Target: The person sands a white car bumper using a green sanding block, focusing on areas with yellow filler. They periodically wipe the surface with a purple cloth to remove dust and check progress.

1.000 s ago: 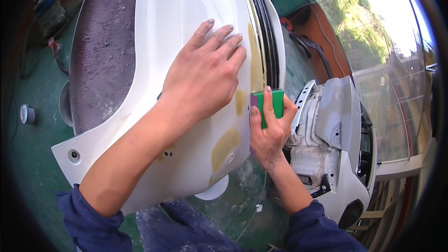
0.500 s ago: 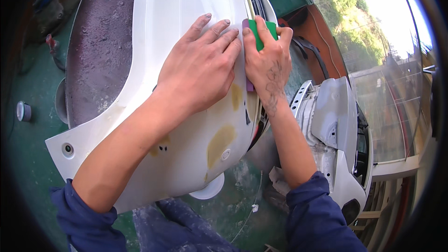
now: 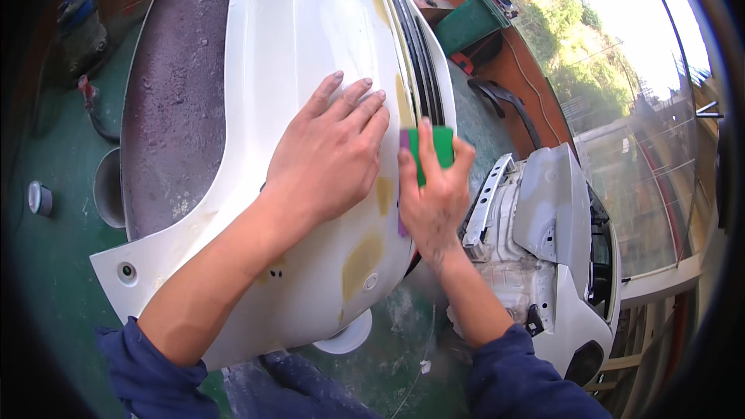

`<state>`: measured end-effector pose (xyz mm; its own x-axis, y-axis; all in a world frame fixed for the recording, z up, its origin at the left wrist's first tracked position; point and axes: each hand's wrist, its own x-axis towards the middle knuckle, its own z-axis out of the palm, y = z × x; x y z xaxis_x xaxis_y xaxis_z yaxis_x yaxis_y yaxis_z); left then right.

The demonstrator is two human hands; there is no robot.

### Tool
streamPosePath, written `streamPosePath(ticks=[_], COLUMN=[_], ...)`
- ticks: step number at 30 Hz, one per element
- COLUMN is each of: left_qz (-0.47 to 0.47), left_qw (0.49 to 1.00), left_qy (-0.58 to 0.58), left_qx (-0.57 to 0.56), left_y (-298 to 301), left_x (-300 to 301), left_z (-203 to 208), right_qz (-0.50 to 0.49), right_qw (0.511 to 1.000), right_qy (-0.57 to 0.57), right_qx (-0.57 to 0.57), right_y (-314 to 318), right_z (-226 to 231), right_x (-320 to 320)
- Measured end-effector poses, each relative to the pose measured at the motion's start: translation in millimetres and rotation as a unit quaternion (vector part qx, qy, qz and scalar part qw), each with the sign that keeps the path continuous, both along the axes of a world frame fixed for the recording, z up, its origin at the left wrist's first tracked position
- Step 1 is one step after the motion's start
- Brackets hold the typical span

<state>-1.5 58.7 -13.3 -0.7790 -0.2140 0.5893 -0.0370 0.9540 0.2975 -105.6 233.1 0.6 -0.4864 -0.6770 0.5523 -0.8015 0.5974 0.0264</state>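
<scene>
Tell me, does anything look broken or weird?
Yes: the white bumper has yellowish-tan patches that don't match the rest. To the right, a white-and-grey car looks stripped, its outer parts apparently missing.

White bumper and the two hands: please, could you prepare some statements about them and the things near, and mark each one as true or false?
1. The right hand holds a green block. True.
2. The left hand lies on the white bumper. True.
3. The left hand is closed into a fist. False: it is open, with nothing held in it.
4. The bumper is one even colour. False: it has yellowish patches.
5. A green bin is at the upper right. True.
6. The block is left of the left hand. False: it is to the right.
</scene>
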Motion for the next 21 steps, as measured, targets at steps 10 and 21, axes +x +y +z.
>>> streamPosePath(ticks=[10, 21], left_qz=[-0.003, 0.0], left_qw=[1.0, 1.0], left_qy=[-0.001, 0.026], left_qx=[0.003, 0.001], left_y=[3, 7], left_x=[-3, -6], left_z=[2, 4], right_qz=[-0.009, -0.049], right_qw=[1.0, 0.998], right_qy=[-0.018, -0.023], right_qx=[-0.006, -0.023], right_y=[-1, -63], right_z=[10, 42], right_x=[2, -34])
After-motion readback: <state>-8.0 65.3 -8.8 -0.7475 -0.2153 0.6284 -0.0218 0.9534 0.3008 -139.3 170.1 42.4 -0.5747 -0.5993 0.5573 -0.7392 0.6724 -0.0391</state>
